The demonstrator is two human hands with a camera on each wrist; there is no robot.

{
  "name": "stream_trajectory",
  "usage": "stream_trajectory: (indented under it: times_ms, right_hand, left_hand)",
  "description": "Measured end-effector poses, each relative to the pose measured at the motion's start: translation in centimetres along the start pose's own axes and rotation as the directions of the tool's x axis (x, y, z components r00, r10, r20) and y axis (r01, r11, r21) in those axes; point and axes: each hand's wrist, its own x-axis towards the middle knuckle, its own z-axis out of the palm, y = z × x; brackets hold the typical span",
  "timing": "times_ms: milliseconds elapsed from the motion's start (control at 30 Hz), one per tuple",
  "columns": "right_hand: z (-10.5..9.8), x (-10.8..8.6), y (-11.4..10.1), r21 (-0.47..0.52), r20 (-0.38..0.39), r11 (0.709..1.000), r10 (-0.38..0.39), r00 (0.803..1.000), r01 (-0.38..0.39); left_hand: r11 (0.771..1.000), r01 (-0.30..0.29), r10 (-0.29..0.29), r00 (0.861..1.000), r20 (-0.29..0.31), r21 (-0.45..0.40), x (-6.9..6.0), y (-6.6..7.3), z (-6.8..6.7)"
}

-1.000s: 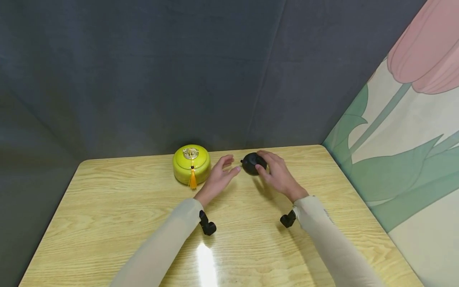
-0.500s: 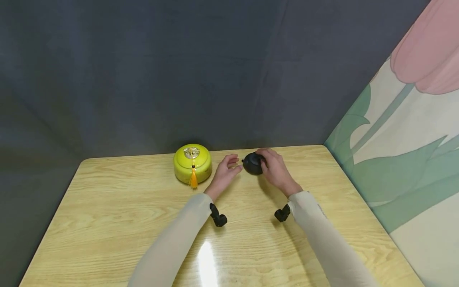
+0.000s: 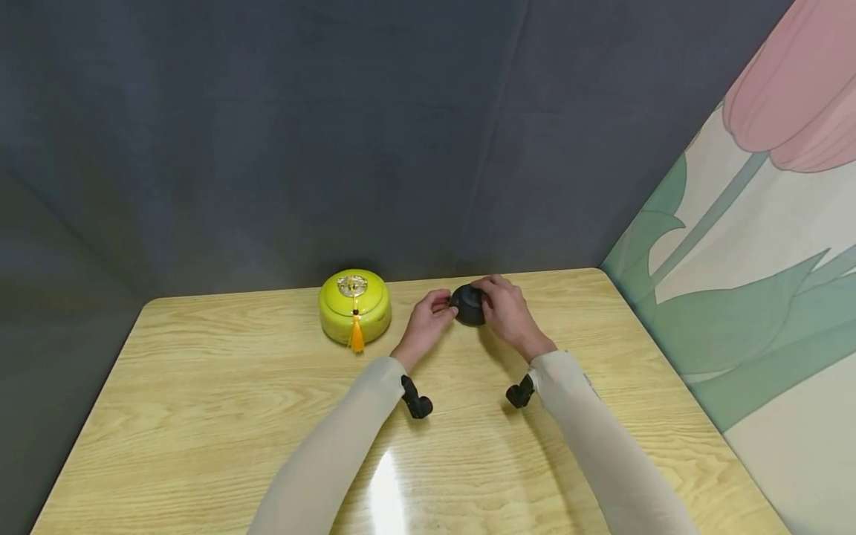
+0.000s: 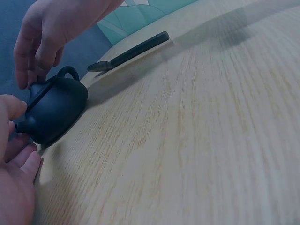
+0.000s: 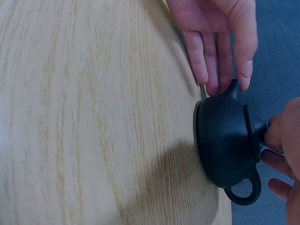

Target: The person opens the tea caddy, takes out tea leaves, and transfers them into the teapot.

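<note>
A black teapot (image 3: 470,306) stands near the table's back edge, between the two hands. My right hand (image 3: 511,315) reaches over it from the right and pinches the lid's knob between thumb and fingers, as the right wrist view shows. The lid (image 5: 253,133) sits on the pot. At the spout (image 5: 233,88), on the pot's left, is my left hand (image 3: 428,323). Its fingers (image 5: 209,61) are straight and reach down beside the spout, with the thumb close to the tip. The handle loop (image 4: 69,71) is on the right side, free of both hands.
A round yellow-green lidded jar (image 3: 356,308) with an orange tassel (image 3: 357,336) stands left of the left hand. In the left wrist view a dark slender rod (image 4: 136,51) appears beyond the pot. A dark curtain (image 3: 321,148) hangs behind the wooden table (image 3: 221,401).
My left hand has moved right, up to the teapot's spout. My right hand has shifted left over the pot and its fingers have closed on the lid knob.
</note>
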Motion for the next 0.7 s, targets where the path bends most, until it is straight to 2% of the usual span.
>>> stream_trajectory:
  times_ms: [200,500,700]
  right_hand:
    - [0.2,0.1,0.3,-0.048,0.011,0.998,-0.029,1.000,0.030]
    - [-0.2,0.5,0.7,-0.112,-0.016,0.988,-0.113,0.993,0.111]
    - [-0.4,0.5,0.9,-0.118,-0.018,0.986,-0.120,0.993,0.117]
  left_hand:
    - [0.998,0.001,-0.001,1.000,0.003,0.070,0.5,0.1,0.1]
    - [0.988,-0.006,0.013,0.999,-0.045,0.154,1.2,0.1,0.1]
    - [0.985,0.009,0.006,0.996,-0.088,0.174,1.3,0.3,0.2]
